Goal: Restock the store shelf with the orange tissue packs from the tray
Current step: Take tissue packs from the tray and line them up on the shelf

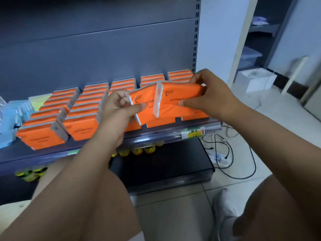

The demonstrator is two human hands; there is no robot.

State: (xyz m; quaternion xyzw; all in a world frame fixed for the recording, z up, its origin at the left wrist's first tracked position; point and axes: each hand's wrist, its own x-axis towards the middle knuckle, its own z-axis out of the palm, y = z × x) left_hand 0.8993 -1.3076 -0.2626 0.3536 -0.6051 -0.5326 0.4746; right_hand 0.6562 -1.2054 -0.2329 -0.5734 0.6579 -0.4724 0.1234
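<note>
The shelf (52, 153) is carrying orange rows (81, 130) at nine o'clock. Our left hand (118, 110) and right hand (210, 98) are pinching separate "COTTON" packs (180, 99).

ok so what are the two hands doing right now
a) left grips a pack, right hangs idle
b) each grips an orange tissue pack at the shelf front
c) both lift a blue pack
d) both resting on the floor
B: the left hand pinches the left orange pack and the right hand grips the right orange pack, with a white divider between them at the front of the shelf.
</note>
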